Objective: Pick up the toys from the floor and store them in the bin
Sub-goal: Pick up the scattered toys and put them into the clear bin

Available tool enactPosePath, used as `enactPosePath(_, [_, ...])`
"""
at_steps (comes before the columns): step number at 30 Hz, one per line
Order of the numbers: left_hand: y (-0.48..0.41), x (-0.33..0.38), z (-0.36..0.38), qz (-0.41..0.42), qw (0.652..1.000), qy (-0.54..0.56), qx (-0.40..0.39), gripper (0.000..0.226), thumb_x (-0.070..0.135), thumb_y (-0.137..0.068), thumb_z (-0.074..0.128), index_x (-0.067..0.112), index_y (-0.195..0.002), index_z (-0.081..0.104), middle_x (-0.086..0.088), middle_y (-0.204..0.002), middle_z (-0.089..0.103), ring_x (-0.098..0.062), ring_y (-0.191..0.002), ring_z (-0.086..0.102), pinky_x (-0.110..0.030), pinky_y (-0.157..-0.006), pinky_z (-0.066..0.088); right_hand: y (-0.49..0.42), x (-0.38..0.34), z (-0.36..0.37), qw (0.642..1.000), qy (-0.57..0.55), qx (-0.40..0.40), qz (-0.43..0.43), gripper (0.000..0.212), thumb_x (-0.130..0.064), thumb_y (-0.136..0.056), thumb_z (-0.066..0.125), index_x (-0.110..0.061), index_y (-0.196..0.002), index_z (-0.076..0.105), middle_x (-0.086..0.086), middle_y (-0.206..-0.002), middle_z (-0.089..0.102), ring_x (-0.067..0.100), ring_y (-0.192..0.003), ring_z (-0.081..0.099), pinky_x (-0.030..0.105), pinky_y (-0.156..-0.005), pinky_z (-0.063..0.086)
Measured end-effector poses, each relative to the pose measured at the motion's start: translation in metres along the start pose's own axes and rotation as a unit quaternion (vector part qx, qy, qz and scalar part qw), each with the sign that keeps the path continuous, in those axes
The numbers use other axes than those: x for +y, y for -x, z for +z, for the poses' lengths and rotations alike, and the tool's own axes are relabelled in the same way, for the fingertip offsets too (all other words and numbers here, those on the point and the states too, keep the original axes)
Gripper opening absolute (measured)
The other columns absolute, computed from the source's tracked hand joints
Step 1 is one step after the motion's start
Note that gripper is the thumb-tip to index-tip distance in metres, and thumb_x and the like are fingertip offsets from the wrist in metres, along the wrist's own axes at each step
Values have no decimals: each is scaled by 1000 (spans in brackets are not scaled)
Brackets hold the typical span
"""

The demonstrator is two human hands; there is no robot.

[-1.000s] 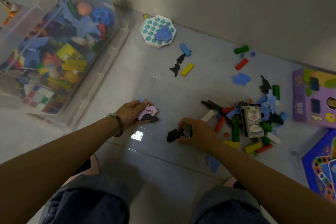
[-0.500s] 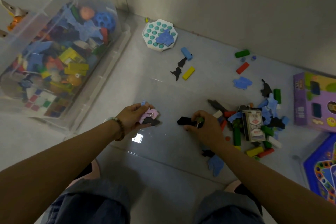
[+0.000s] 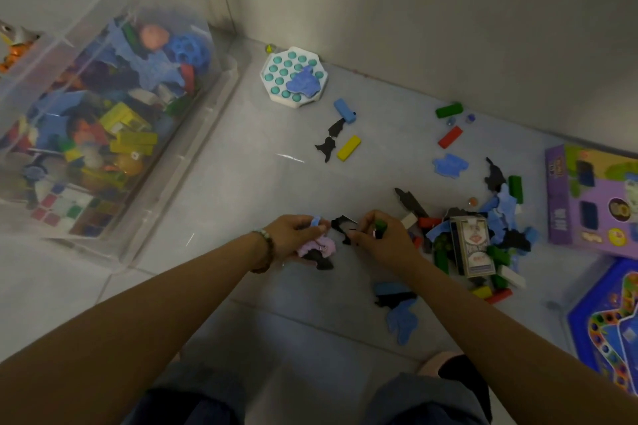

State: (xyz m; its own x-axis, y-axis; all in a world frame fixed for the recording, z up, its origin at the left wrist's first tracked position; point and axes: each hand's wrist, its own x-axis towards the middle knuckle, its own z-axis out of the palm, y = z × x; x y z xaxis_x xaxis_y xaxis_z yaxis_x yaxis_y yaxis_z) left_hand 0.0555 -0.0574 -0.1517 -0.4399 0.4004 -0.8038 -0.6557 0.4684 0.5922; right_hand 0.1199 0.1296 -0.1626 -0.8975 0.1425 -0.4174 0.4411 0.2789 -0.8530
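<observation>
L hand [image 3: 293,235] is curled round a small bundle: a pink piece [image 3: 319,247], a bit of blue foam [image 3: 316,221] at the fingertips and a black scrap [image 3: 322,262] under it. R hand [image 3: 386,241] is just beside it, pinching a black foam piece [image 3: 341,226] w/ thumb and forefinger, and a green block [image 3: 379,226] is tucked in the same hand. Both hands are low over the floor [image 3: 262,183], nearly touching, w/ the black pc in the gap btwn them.

I read this as the gathering step: R looks to be passing its black pc to L's bundle so one trip carries several. Next move, as I judge it, needs L to take that pc w/o dropping the rest. Then the lot goes left and up over the rim of the clear bin [image 3: 172,190], which sits well apart to the left and is already well filled.

Black pc is flat and ragged; its long axis seems to run far-left to near-right, one end toward L's fingers. Green block's axis I can't tell, it's mostly hidden. Bin's long side runs from near me toward the far wall, open top up.

Left on the floor: the main heap [image 3: 497,252] by R wrist w/ a card box [image 3: 474,245], a blue foam shape [image 3: 402,323] by R forearm, a yellow block [image 3: 348,148], a white pop board [image 3: 276,79], a red bar [image 3: 450,137] near the wall, and a purple box [image 3: 587,197] far right
</observation>
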Motion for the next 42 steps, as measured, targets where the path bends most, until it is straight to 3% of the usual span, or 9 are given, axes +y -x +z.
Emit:
enactPosePath(8, [5,24,5,42,999,26,3,39,27,-95,46,9,-129,51,-15,-122,60,-29,-109,59,-40,-95,49,-5,-18,0,997,-29,-24,62,12,-20,-92,55,-13,-83,58,-3,-61,50,6,-58,47,5,-49,38])
enactPosePath(13, [47,86,-33,138,987,-53,63,18,35,-94,46,30,-106,58,5,-86,63,-7,-70,57,-13,-54,48,-19,-108,-6,996,-76,-35,23,17,-22,-93,54,-21,-76,54,-4,-54,41,4,-46,36,14,-43,34])
enactPosePath(21, [194,185,-169,282,944,-80,151,16,19,-94,48,14,-102,60,17,-47,60,4,-43,56,-9,-43,44,-48,-334,47,979,-2,-137,-148,24,-29,-93,53,-17,-73,54,-11,-45,40,0,-38,35,11,-40,28])
enactPosePath(26, [239,161,-260,257,937,-17,236,23,28,-93,50,14,-104,64,6,-77,73,-6,-64,67,-18,-52,54,-66,-405,144,972,9,-198,-129,23,-28,-92,56,-7,-82,57,8,-62,57,12,-44,50,17,-39,40])
enactPosePath(28, [237,135,-281,216,943,38,250,28,33,-92,50,17,-112,62,0,-94,71,-11,-76,68,-22,-58,56,-76,-410,172,973,14,-216,-81,20,-26,-90,60,-6,-89,60,15,-89,66,21,-66,63,31,-67,58])
enactPosePath(30, [229,112,-295,179,948,65,255,40,37,-93,47,20,-130,52,-3,-119,62,-18,-102,62,-31,-79,56,-83,-407,188,974,22,-222,-42,27,-26,-89,62,-6,-106,57,15,-111,62,23,-84,64,39,-88,55])
enactPosePath(33, [220,95,-311,151,937,1,316,53,40,-96,38,22,-145,29,-1,-150,30,-23,-137,32,-38,-109,29,-87,-398,192,976,93,-178,-87,56,-31,-89,60,-10,-136,39,8,-135,47,24,-121,50,33,-100,43])
enactPosePath(37, [220,102,-311,180,906,-71,377,56,45,-95,38,22,-145,28,0,-153,26,-18,-138,28,-28,-107,24,-80,-386,156,978,3,-130,-163,48,-20,-90,60,-21,-134,43,-3,-130,48,11,-123,44,18,-83,42])
enactPosePath(42, [217,147,-255,308,894,-83,314,45,31,-93,49,20,-136,42,-2,-141,45,-9,-116,49,-19,-86,39,-60,-342,70,981,-14,-64,-182,38,-11,-87,62,-28,-119,52,-6,-124,53,8,-119,48,19,-89,41])
